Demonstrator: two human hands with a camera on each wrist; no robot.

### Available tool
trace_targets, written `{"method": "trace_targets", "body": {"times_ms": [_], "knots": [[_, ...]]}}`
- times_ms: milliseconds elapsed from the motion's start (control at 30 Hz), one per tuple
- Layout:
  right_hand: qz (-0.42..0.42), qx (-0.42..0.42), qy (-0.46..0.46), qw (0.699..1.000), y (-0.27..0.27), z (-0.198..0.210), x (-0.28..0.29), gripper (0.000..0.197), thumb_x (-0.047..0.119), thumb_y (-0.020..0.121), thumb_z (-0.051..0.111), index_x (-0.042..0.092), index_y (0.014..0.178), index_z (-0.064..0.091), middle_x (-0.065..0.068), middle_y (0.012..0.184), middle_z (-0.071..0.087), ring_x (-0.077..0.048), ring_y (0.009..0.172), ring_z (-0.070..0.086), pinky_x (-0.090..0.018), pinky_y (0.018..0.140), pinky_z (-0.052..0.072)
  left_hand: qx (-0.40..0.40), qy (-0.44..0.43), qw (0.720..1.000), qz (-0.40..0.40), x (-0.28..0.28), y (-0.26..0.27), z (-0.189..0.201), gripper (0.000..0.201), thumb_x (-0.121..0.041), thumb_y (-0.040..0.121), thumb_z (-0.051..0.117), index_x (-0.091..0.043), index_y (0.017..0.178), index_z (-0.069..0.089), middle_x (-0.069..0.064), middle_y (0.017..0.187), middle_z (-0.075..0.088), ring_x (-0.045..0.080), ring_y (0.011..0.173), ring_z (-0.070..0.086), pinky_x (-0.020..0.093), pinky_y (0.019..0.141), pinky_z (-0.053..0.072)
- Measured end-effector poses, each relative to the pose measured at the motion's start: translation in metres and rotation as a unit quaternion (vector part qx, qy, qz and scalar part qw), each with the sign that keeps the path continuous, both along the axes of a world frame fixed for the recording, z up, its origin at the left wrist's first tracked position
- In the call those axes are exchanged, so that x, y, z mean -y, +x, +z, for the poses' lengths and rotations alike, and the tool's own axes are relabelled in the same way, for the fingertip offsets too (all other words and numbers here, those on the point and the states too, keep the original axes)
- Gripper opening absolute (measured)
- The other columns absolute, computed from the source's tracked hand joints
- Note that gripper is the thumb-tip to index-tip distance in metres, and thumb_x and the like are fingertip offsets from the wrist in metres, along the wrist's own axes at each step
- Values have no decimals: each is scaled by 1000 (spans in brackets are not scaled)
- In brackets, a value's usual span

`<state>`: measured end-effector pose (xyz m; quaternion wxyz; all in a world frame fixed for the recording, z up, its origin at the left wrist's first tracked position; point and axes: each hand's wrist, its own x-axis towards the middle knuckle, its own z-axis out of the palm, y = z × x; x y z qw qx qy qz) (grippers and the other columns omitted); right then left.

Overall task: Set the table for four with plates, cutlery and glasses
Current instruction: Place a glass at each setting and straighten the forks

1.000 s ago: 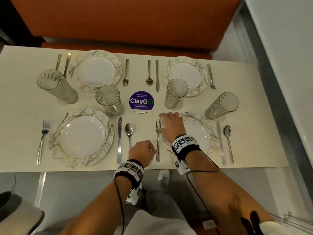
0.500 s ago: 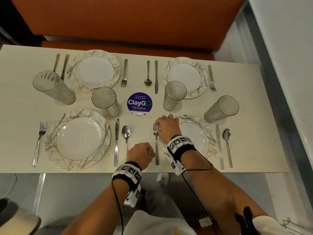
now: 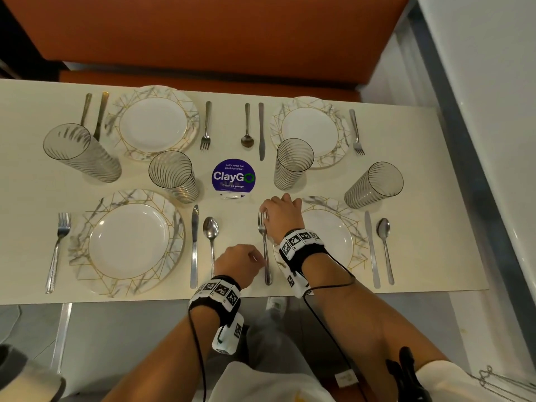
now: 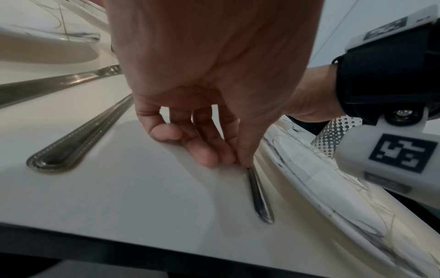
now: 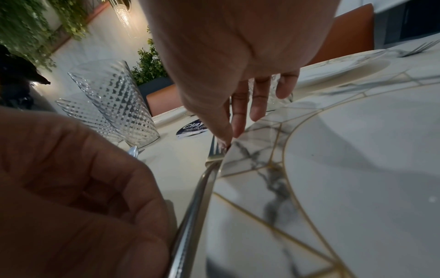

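Note:
A silver fork (image 3: 264, 242) lies on the table just left of the near right plate (image 3: 336, 236). My left hand (image 3: 259, 258) pinches its handle low down; the left wrist view shows the handle (image 4: 259, 199) coming out from between thumb and fingers (image 4: 214, 158). My right hand (image 3: 265, 214) reaches over the plate rim, and its thumb tip rests against the fork's tines (image 5: 214, 148) with fairly straight fingers (image 5: 258, 105). Three more marbled plates (image 3: 127, 242) (image 3: 153, 123) (image 3: 310, 129) are laid with cutlery. Ribbed glasses (image 3: 374, 184) (image 3: 293, 163) (image 3: 174, 175) stand by them.
A round blue ClayGo sign (image 3: 233, 177) stands at the table's middle. A knife (image 3: 194, 242) and spoon (image 3: 211, 230) lie just left of my left hand. An orange bench (image 3: 203, 39) runs behind the table, and a white wall (image 3: 493, 82) is on the right.
Both hands stay at the same fork. The right hand's fingertips have drawn in from the plate rim onto the tines. The head camera has shifted slightly.

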<state>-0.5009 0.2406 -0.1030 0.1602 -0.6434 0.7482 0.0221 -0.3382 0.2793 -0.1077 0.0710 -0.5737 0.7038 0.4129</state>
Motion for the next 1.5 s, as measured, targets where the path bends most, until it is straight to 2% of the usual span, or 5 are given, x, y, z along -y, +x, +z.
{"method": "trace_targets", "body": {"times_ms": [267, 667, 1000, 1333, 1500], "knots": [[-1, -6, 12, 1000, 0, 1, 1, 23, 21, 92, 63, 31, 113, 62, 9, 115, 66, -21, 114, 46, -46, 99, 29, 2, 6, 1000, 14, -1, 1, -2, 12, -42, 94, 67, -37, 83, 71, -16, 81, 70, 1, 71, 62, 23, 63, 50], [-5, 22, 18, 1000, -6, 3, 4, 24, 23, 90, 65, 32, 113, 63, 10, 109, 69, -19, 110, 48, -45, 99, 28, -11, 31, 999, 17, 3, 3, -2, 10, -38, 93, 66, -35, 89, 74, -15, 92, 72, 12, 86, 68, 35, 82, 60], [-2, 17, 34, 999, -6, 1, 5, 26, 17, 88, 67, 33, 108, 63, 11, 101, 70, -19, 109, 49, -48, 100, 30, -9, 20, 1000, 19, 2, 2, -6, 10, -37, 95, 67, -33, 95, 76, -14, 93, 72, 11, 86, 67, 32, 80, 58], [-1, 34, 11, 999, -7, 4, 3, 23, 22, 90, 63, 31, 111, 63, 9, 106, 69, -20, 110, 50, -46, 98, 31, -30, 36, 998, 30, 5, 4, -7, 10, -39, 93, 70, -34, 85, 75, -14, 88, 71, 11, 84, 68, 33, 80, 60], [-10, 57, -26, 998, -5, 11, -1, 22, 22, 91, 59, 27, 111, 64, 5, 107, 66, -22, 109, 51, -44, 95, 34, -56, 14, 996, 65, 6, 9, -6, 20, -42, 93, 69, -31, 76, 65, -9, 80, 67, 11, 74, 63, 25, 64, 48]]}}
